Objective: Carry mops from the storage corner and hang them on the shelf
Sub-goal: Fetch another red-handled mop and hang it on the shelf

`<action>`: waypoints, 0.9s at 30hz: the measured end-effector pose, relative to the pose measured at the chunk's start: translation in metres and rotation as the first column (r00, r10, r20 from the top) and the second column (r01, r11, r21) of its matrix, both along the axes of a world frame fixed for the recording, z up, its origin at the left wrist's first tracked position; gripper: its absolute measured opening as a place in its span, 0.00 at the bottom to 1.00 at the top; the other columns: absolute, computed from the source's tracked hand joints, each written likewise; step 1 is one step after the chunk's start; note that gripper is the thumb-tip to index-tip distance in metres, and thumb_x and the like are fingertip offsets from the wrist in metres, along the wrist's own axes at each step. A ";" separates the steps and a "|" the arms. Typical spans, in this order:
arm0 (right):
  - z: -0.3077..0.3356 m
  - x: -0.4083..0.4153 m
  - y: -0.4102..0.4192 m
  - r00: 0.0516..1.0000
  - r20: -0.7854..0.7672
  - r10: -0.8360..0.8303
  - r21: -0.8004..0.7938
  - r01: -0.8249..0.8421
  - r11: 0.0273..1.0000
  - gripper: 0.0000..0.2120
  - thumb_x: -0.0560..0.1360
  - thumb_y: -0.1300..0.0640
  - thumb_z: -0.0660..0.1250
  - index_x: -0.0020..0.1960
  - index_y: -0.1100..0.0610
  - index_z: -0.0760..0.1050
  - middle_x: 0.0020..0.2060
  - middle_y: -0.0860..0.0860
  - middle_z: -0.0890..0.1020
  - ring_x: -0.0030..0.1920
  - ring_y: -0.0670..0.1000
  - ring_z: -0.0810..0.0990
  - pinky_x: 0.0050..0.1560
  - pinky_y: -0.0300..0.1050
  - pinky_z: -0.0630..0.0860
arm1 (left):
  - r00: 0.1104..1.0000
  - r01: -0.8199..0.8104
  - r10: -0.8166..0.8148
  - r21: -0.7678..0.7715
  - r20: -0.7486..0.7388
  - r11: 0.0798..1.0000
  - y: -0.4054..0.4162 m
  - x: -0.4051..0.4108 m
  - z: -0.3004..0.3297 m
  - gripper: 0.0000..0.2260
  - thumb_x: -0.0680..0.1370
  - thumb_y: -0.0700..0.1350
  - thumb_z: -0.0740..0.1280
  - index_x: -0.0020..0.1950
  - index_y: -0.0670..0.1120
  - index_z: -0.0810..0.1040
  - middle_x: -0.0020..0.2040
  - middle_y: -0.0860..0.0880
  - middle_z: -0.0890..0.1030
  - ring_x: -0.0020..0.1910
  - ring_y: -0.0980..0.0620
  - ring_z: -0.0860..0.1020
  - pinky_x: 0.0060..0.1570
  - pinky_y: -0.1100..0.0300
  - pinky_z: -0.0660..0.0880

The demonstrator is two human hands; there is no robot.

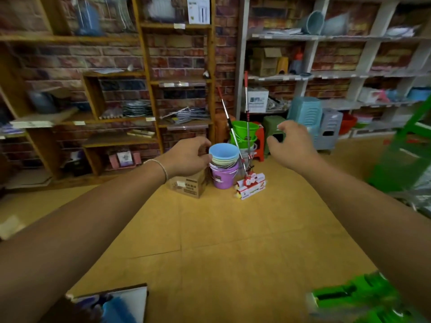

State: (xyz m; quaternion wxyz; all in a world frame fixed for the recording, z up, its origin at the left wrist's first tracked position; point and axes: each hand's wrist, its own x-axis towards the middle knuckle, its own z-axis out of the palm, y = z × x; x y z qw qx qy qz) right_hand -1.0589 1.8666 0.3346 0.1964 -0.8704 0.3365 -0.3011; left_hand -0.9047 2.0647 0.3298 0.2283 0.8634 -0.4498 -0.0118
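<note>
mops (247, 180): silver poles banded red and black, heads wrapped in red-and-white printed packaging. stacked buckets (224, 167): light blue uppermost, pale green and cream rims beneath, purple at the base. second bucket stack (243, 134): bright green. stools (306, 115): pale blue, grey, green and red-orange. wall (177, 52): red-brown brick pattern. floor (221, 229): ochre yellow. left shelving (149, 66): brown wood; right shelving (310, 54): pale grey.

Stacked pastel buckets (224, 169) stand at center frame beside a cardboard box (189, 184); green buckets (244, 134) behind them, plastic stools (312, 120) at right, wooden shelving (149, 89) at left.
</note>
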 end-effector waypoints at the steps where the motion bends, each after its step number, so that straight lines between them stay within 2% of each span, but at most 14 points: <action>1: 0.000 0.011 -0.016 1.000 -0.006 -0.001 0.011 0.001 1.000 0.21 0.77 0.49 0.65 0.67 0.57 0.71 0.62 0.59 0.74 0.63 0.61 0.72 0.63 0.55 0.73 | 1.000 -0.004 0.004 -0.001 0.007 1.000 -0.015 0.009 0.002 0.20 0.80 0.50 0.64 0.71 0.48 0.70 0.64 0.47 0.77 0.60 0.49 0.76 0.53 0.61 0.70; 5: 0.002 0.053 -0.082 0.999 -0.019 0.034 0.035 -0.033 0.999 0.22 0.77 0.48 0.66 0.66 0.57 0.71 0.63 0.59 0.76 0.64 0.61 0.74 0.62 0.55 0.74 | 0.999 0.019 -0.020 0.032 0.044 0.999 -0.082 0.044 0.011 0.19 0.80 0.50 0.65 0.69 0.46 0.71 0.65 0.45 0.76 0.58 0.48 0.76 0.56 0.56 0.73; 11: 0.000 0.098 -0.165 0.995 -0.072 0.074 0.033 -0.072 0.997 0.22 0.77 0.49 0.65 0.67 0.59 0.71 0.62 0.60 0.76 0.63 0.62 0.74 0.61 0.54 0.74 | 0.997 0.040 -0.042 0.045 0.062 0.998 -0.169 0.091 0.015 0.23 0.80 0.51 0.64 0.74 0.47 0.66 0.70 0.45 0.72 0.63 0.47 0.74 0.58 0.59 0.69; 17: -0.015 0.129 -0.223 0.992 -0.090 0.086 0.058 -0.081 0.995 0.23 0.78 0.49 0.64 0.69 0.59 0.71 0.64 0.60 0.76 0.63 0.60 0.75 0.60 0.50 0.73 | 0.998 0.060 -0.061 0.072 0.014 0.996 -0.240 0.133 -0.003 0.23 0.80 0.51 0.64 0.73 0.48 0.67 0.68 0.43 0.72 0.61 0.46 0.74 0.58 0.56 0.71; 23: -0.027 0.165 -0.279 0.996 -0.076 0.049 0.070 -0.044 0.997 0.21 0.79 0.50 0.64 0.68 0.59 0.71 0.62 0.60 0.78 0.61 0.60 0.77 0.56 0.46 0.73 | 0.993 0.114 -0.115 0.057 0.020 0.992 -0.318 0.185 -0.019 0.22 0.80 0.50 0.65 0.72 0.45 0.69 0.70 0.44 0.72 0.63 0.45 0.75 0.59 0.57 0.69; 27: -0.034 0.197 -0.324 0.996 -0.093 0.020 0.069 -0.014 0.998 0.22 0.79 0.50 0.63 0.70 0.58 0.70 0.64 0.58 0.78 0.63 0.59 0.77 0.60 0.48 0.74 | 0.986 0.167 -0.167 0.058 -0.010 0.984 -0.382 0.231 -0.032 0.22 0.79 0.49 0.65 0.72 0.45 0.68 0.68 0.44 0.73 0.63 0.44 0.74 0.61 0.56 0.69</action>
